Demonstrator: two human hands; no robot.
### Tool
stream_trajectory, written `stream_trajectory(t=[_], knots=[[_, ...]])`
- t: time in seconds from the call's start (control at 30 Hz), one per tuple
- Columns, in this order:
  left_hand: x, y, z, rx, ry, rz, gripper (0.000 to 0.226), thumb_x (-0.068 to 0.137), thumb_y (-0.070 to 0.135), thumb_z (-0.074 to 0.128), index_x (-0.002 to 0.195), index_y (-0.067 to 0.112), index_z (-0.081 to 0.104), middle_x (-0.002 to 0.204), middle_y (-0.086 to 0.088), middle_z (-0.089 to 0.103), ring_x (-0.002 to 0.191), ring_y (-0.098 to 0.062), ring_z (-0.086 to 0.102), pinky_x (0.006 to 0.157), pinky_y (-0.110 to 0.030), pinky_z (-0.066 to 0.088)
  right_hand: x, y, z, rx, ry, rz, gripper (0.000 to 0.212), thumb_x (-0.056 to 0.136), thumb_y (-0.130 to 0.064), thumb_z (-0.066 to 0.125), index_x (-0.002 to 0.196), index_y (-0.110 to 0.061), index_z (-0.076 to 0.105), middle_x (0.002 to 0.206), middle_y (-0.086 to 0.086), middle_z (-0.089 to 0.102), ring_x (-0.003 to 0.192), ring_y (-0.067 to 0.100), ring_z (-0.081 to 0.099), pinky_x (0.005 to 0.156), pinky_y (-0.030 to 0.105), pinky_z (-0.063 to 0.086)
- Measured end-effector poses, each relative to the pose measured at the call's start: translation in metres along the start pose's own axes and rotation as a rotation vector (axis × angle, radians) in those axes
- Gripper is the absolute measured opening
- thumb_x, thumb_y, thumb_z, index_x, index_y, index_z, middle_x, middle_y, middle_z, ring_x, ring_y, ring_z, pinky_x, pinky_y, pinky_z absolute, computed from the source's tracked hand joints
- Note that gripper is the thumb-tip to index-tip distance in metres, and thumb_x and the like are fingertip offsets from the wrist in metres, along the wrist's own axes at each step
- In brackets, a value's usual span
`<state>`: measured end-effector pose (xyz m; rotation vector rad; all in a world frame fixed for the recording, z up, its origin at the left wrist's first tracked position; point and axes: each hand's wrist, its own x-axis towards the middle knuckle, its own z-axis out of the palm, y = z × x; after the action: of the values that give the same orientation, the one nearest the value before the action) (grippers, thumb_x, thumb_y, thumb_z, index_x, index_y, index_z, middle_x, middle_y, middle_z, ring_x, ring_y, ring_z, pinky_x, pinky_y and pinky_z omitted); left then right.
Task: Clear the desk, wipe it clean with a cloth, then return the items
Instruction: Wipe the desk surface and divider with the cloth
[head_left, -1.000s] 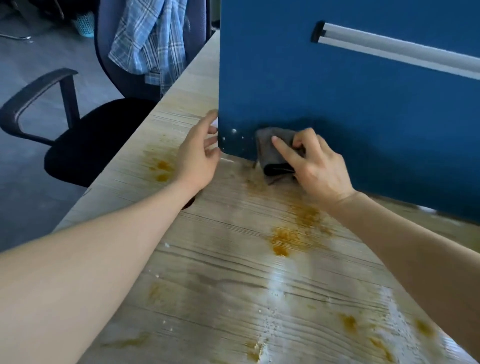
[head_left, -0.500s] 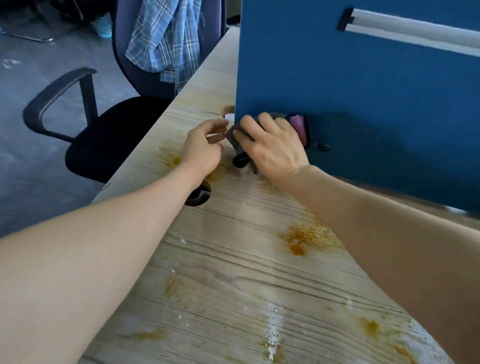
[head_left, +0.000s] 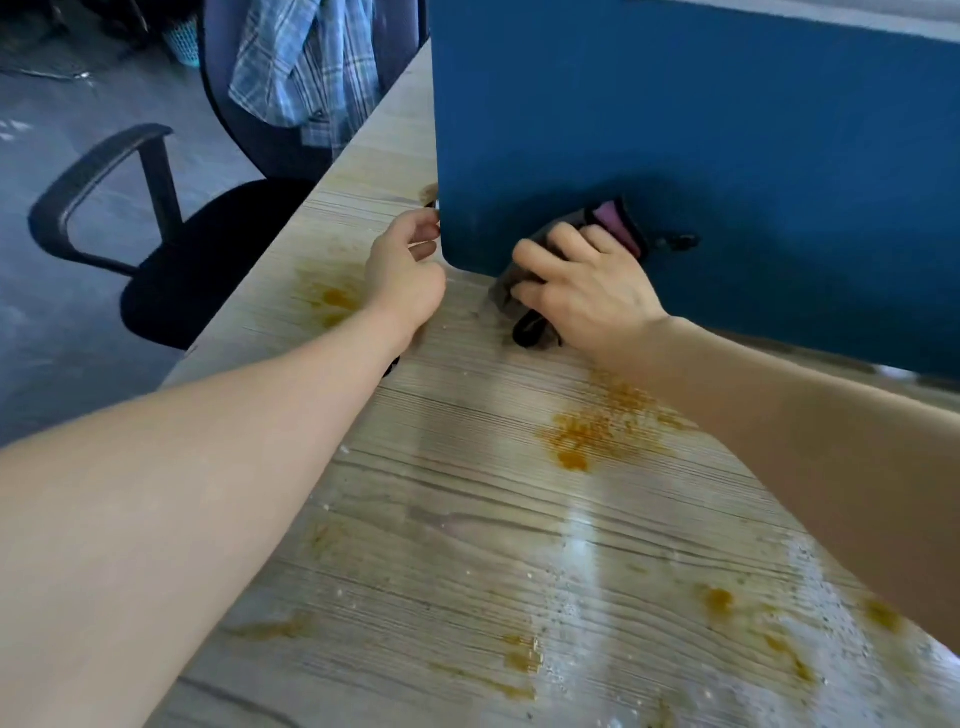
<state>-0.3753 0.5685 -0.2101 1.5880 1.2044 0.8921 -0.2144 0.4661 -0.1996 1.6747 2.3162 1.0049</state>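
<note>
My right hand (head_left: 587, 288) grips a crumpled grey cloth (head_left: 506, 283) with a pink side and holds it against the foot of the blue partition (head_left: 675, 130), where the partition meets the wooden desk (head_left: 467, 519). My left hand (head_left: 402, 270) rests on the desk at the partition's left corner, its loosely curled fingertips touching that edge and holding nothing. Orange-brown stains (head_left: 582, 436) and wet streaks cover the desk in front of both hands.
A black office chair (head_left: 171, 249) with a plaid shirt (head_left: 306, 67) draped over its back stands left of the desk. A round cable hole (head_left: 390, 366) lies partly hidden under my left wrist. Another stain (head_left: 332, 299) marks the desk's left edge.
My right hand slid the cloth left along the partition's foot, then back a little to the right. My left hand's fingers went from stretched to curled at the partition's corner.
</note>
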Motion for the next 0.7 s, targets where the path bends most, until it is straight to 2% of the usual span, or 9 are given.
stream_trajectory(t=[0.1,0.2,0.3,0.4,0.47,0.6,0.7], knots=[[-0.001,-0.002,-0.004,-0.018,-0.036,0.002,0.059,0.081,-0.017,0.044,0.13,0.015,0.051,0.111,0.006,0.054,0.108,-0.006,0.053,0.093,-0.019,0.042,-0.002,0.0,-0.003,0.003,0.023,0.017,0.047,0.08,-0.019,0.028,0.088,-0.023,0.075,0.113,0.001,0.057,0.095,0.027,0.037,0.075,0.035,0.029],[0.001,-0.004,-0.007,-0.024,-0.052,0.015,0.06,0.08,-0.017,0.044,0.13,0.016,0.052,0.111,0.005,0.056,0.109,-0.008,0.055,0.093,-0.02,0.044,0.018,-0.005,-0.002,-0.047,0.085,0.05,0.044,0.081,-0.021,0.031,0.09,-0.027,0.074,0.109,-0.002,0.059,0.094,0.024,0.039,0.07,0.033,0.038],[0.005,-0.008,-0.006,-0.061,-0.055,0.017,0.059,0.079,-0.018,0.043,0.126,0.016,0.055,0.111,0.002,0.059,0.105,-0.009,0.057,0.093,-0.024,0.048,0.052,-0.008,-0.003,-0.073,0.241,0.04,0.03,0.083,-0.018,0.043,0.084,-0.023,0.073,0.097,-0.001,0.06,0.085,0.021,0.035,0.059,0.031,0.037],[0.011,-0.013,-0.008,-0.117,-0.054,0.035,0.055,0.076,-0.021,0.044,0.113,0.015,0.061,0.109,-0.002,0.064,0.105,-0.015,0.061,0.092,-0.029,0.05,0.069,-0.003,-0.006,-0.026,0.418,0.16,0.019,0.087,-0.015,0.052,0.088,-0.017,0.071,0.096,0.003,0.056,0.081,0.023,0.034,0.058,0.034,0.032],[0.014,-0.015,-0.008,-0.113,-0.07,0.023,0.058,0.075,-0.023,0.041,0.111,0.018,0.061,0.109,0.001,0.063,0.105,-0.013,0.06,0.092,-0.027,0.049,0.062,-0.007,0.001,-0.01,0.399,0.135,0.023,0.088,-0.015,0.048,0.09,-0.015,0.071,0.097,0.004,0.06,0.082,0.024,0.034,0.059,0.034,0.035],[0.013,-0.014,-0.014,-0.07,-0.112,-0.002,0.063,0.078,-0.022,0.038,0.124,0.017,0.057,0.112,0.004,0.059,0.106,-0.008,0.057,0.093,-0.024,0.047,0.048,-0.022,0.009,0.054,0.186,0.039,0.038,0.08,-0.015,0.036,0.078,-0.017,0.074,0.098,0.003,0.063,0.085,0.023,0.034,0.062,0.033,0.041],[0.011,-0.013,-0.014,-0.07,-0.117,-0.003,0.06,0.079,-0.022,0.038,0.124,0.014,0.057,0.112,0.003,0.058,0.105,-0.008,0.057,0.087,-0.021,0.046,0.055,-0.008,-0.005,0.054,0.236,0.076,0.029,0.081,-0.017,0.044,0.078,-0.017,0.073,0.097,0.004,0.063,0.084,0.023,0.033,0.059,0.032,0.039]])
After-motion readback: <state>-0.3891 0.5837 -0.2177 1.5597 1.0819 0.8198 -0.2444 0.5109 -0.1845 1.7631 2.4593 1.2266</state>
